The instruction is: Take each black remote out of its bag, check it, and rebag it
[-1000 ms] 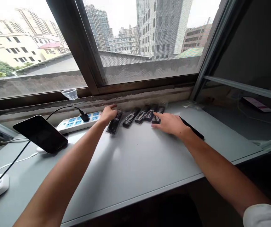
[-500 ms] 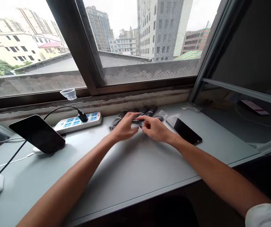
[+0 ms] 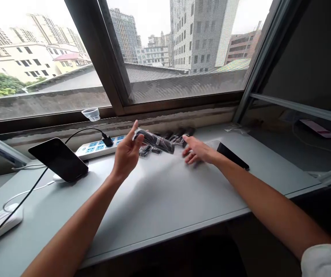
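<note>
My left hand (image 3: 127,153) is closed on one end of a long black item in clear plastic wrapping (image 3: 156,141). It is lifted off the desk and slopes down to the right; it looks like a bundled cable, but blur hides its exact kind. My right hand (image 3: 196,150) is apart from it, fingers spread and slightly blurred, with nothing seen in them. Behind both hands, several similar black wrapped bundles (image 3: 146,151) lie on the desk, partly covered by the lifted one.
A black phone (image 3: 232,156) lies right of my right wrist. On the left, a tablet-like black device (image 3: 59,158) leans on a stand before a white power strip (image 3: 92,147) with a black plug. A clear plastic cup (image 3: 91,114) sits by the window. Another power strip (image 3: 5,225) is lower left.
My left hand has taken hold of a wrapped black bundle, raised it and moved left. My right hand has drawn apart slightly to the right and its fingers have spread.
</note>
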Motion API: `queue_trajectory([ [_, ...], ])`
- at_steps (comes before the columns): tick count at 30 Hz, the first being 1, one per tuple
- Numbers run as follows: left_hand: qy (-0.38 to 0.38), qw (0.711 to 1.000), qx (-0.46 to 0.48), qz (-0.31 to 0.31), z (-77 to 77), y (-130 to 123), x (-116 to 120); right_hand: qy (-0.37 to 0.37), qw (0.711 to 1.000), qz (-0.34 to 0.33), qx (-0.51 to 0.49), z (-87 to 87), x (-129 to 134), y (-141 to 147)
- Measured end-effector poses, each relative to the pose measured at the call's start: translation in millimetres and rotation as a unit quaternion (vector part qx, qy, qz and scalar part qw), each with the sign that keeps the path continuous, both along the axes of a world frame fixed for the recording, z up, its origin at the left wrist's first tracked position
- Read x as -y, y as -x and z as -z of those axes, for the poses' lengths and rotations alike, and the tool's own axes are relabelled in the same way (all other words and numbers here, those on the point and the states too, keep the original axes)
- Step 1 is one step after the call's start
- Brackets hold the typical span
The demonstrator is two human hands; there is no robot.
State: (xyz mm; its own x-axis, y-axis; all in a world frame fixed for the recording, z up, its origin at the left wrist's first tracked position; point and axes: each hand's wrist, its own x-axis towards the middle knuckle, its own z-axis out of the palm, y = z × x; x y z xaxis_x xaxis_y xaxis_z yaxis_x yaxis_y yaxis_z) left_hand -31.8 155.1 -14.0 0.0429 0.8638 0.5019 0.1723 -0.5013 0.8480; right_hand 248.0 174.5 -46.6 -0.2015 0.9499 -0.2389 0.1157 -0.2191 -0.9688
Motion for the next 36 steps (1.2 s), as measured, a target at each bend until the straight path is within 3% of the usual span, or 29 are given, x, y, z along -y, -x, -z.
queue_trajectory([
  [3,-0.022,0.997,0.058,-0.051,-0.2,0.6,3.9,0.076,0.979,-0.091,-0.164,2.4,7.0,13.7],
  [6,-0.029,0.995,0.062,-0.079,-4.1,-0.7,6.9,0.060,0.959,-0.131,-0.244,3.5,10.9,23.5],
  [15,0.023,0.994,0.088,-0.064,-27.7,17.8,5.0,0.030,0.957,-0.189,-0.218,6.2,4.2,12.8],
  [18,-0.048,0.991,-0.050,-0.115,-35.1,32.0,8.4,0.019,0.963,-0.175,-0.206,9.4,2.7,12.4],
  [21,-0.191,0.927,-0.274,-0.168,-36.8,35.6,17.0,0.010,0.969,-0.159,-0.191,10.8,2.3,12.5],
  [24,-0.268,0.842,-0.465,-0.060,-27.0,23.6,24.4,0.004,0.966,-0.183,-0.183,7.7,5.0,12.3],
  [26,-0.233,0.810,-0.539,0.007,-16.0,14.2,25.0,0.006,0.962,-0.214,-0.168,4.0,7.7,11.2],
  [28,-0.176,0.797,-0.576,0.028,-5.4,10.8,22.2,0.012,0.965,-0.226,-0.133,1.1,8.9,8.7],
  [30,-0.136,0.798,-0.587,0.016,2.3,15.3,17.9,0.007,0.976,-0.193,-0.095,-0.1,7.5,5.3],
  [32,-0.104,0.808,-0.580,-0.005,6.3,25.5,13.9,-0.026,0.990,-0.108,-0.091,-0.2,3.7,1.8],
  [36,-0.003,0.840,-0.543,0.021,6.7,43.8,11.5,-0.104,0.973,0.051,-0.200,-1.7,-4.7,-1.5],
])
